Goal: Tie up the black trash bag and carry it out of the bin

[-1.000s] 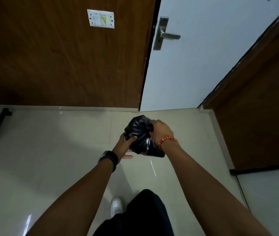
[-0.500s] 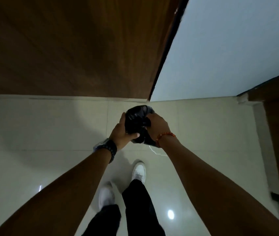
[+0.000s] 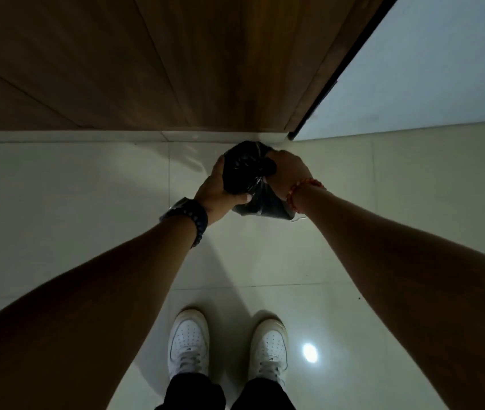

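Both hands grip the black trash bag (image 3: 247,173): the left hand (image 3: 216,186) wraps its side, and the right hand (image 3: 287,170) is closed on its gathered top. They hold it above the tiled floor (image 3: 87,202), before the wooden wall (image 3: 146,69).

One bag (image 3: 247,170), two hands (image 3: 216,187) (image 3: 287,171), two shoes (image 3: 188,341) (image 3: 268,346)

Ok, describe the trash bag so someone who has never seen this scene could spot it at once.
Start at the brown wooden wall where it meets the pale tiled floor. Just in front of that edge, the left hand and right hand clasp a small bundle between them. That is the black trash bag: the only glossy, crumpled black thing above the floor.
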{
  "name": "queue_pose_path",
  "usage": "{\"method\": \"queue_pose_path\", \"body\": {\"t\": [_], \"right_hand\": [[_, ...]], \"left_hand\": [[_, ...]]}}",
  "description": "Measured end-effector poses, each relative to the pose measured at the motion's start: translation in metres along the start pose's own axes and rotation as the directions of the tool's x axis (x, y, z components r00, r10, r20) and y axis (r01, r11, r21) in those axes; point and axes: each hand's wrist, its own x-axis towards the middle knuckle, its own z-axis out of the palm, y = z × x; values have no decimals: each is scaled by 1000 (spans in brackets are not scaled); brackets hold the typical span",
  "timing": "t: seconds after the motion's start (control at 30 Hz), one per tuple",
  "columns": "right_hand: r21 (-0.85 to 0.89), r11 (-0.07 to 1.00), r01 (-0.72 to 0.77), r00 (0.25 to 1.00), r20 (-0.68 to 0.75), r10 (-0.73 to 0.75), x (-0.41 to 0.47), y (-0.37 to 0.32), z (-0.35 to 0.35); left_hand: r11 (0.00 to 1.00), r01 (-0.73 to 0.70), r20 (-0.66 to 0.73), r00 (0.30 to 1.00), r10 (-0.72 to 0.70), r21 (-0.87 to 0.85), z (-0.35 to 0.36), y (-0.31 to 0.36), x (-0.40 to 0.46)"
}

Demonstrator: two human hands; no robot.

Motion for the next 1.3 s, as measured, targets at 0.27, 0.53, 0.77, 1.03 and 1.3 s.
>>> {"method": "queue_pose_path", "body": {"t": [0.27,0.53,0.77,1.03,1.3], "right_hand": [[69,987,-147,974,184,132,24,2,-26],[25,998,-60,996,68,58,18,2,-24],[28,998,-57,987,149,52,14,-2,-31],[2,998,-66,992,112,65,-6,13,2],[32,993,-110,973,209,101,-8,18,25]], "left_hand": [[1000,-16,-57,998,15,-15,-17,38,23],[609,-190,-111,900,422,770,13,37,2],[517,-92,94,995,22,851,1,28,32],[522,-63,63,998,17,851,-13,-1,21],[535,-79,78,997,24,841,9,-9,38]]}}
